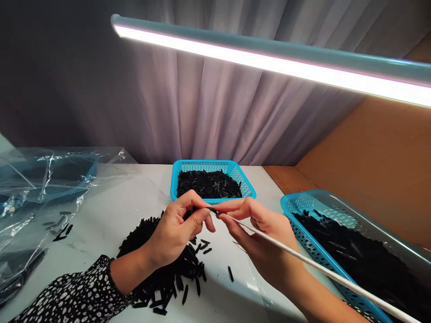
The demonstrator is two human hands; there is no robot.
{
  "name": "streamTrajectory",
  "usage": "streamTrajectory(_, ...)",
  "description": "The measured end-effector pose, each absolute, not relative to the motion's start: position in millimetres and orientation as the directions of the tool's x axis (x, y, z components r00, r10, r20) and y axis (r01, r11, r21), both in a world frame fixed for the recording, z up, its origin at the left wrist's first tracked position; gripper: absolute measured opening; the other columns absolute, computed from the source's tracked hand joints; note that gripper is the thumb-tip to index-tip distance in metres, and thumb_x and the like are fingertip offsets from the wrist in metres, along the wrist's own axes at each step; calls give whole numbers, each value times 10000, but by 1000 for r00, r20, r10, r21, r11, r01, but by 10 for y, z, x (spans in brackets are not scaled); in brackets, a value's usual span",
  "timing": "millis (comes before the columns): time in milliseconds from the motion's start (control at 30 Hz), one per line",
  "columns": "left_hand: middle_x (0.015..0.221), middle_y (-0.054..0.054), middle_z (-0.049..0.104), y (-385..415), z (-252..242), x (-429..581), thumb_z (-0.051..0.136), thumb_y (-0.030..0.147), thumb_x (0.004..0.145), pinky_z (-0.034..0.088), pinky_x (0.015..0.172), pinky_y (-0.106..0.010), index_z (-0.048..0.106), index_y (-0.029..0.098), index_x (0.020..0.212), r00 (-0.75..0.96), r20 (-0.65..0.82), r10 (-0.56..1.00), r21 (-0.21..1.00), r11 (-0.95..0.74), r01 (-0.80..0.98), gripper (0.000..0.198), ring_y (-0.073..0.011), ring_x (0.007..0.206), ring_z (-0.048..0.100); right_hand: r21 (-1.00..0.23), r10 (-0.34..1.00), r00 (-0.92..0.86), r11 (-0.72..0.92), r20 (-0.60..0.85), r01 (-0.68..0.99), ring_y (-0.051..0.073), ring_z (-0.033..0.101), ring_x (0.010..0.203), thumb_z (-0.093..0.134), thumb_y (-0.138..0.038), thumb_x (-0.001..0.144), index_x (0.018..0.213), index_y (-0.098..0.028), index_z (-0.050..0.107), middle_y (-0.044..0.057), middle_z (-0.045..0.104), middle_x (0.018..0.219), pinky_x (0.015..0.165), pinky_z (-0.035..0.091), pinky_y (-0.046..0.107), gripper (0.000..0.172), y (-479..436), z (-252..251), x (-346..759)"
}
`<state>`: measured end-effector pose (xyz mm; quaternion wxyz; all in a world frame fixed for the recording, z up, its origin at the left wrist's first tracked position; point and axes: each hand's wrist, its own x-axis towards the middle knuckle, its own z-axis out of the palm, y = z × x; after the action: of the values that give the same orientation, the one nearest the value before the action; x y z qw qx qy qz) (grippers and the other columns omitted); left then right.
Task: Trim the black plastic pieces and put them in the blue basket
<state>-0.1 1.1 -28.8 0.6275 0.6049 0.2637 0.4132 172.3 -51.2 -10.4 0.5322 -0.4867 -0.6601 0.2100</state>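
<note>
My left hand (178,224) is closed, thumb and fingers pinching a small black strip (212,209). The fingertips of my right hand (266,237) meet it at the strip's right end, thumb and index finger pinched there. A long thin white cord or rod (303,259) runs from those right fingertips to the lower right corner; whether the fingers grip it I cannot tell. Under my left hand and forearm lies a loose heap of black strips (144,237), partly hidden. A single black strip (230,273) lies apart on the white table (215,296).
Behind my hands stands a blue basket (249,181) filled with black strips. A longer blue basket (323,264) with more strips is at the right, partly under clear plastic. Clear plastic bags (43,179) cover the left side. A lit tube lamp (256,60) hangs overhead.
</note>
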Motion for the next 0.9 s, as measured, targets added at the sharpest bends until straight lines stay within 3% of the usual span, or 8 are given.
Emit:
streamTrajectory(133,661,14,672,15,-293,-8,630,346,916,213,413,-201,560,190,842,537,166,827,971,-42,-235,186,-34,419,283,-820,877,64,416,476,393,154,714,629,649,-224,873,730,-225,612,21,804,834,542,538,249,148,-512,-109,1720)
streamTrajectory(300,657,12,677,20,-306,-4,650,355,902,227,413,-202,555,191,826,531,190,826,964,-56,-258,204,-33,414,299,-868,895,74,403,440,292,181,729,702,636,-229,874,723,-217,602,46,797,834,534,516,257,156,-508,-108,1704)
streamTrajectory(500,671,13,688,19,-308,0,638,354,919,207,406,-195,548,192,833,530,210,822,958,-65,-278,204,-29,417,279,-905,917,105,352,385,238,212,686,814,642,-280,875,670,-216,526,72,765,914,683,494,328,244,-447,-131,1783)
streamTrajectory(633,678,19,692,12,-295,-9,631,348,927,204,411,-192,546,197,849,524,208,826,960,-70,-271,190,-29,427,273,-936,939,20,341,344,86,218,618,951,566,-270,895,802,-217,587,57,707,988,815,452,354,108,-379,-193,1819)
streamTrajectory(767,685,28,673,1,-302,-26,613,356,938,219,427,-200,557,199,876,522,200,829,972,-100,-213,178,-36,446,281,-973,970,-83,228,229,-19,148,465,634,466,-384,984,906,-227,584,-38,501,660,621,394,282,211,-389,-251,1735)
streamTrajectory(900,689,35,627,-19,-298,-39,585,397,950,282,479,-211,557,195,874,505,171,846,985,-161,-64,218,-55,502,346,-974,972,-79,226,223,28,122,375,573,546,-425,960,781,-224,508,-45,488,658,519,312,248,272,-440,-290,1644)
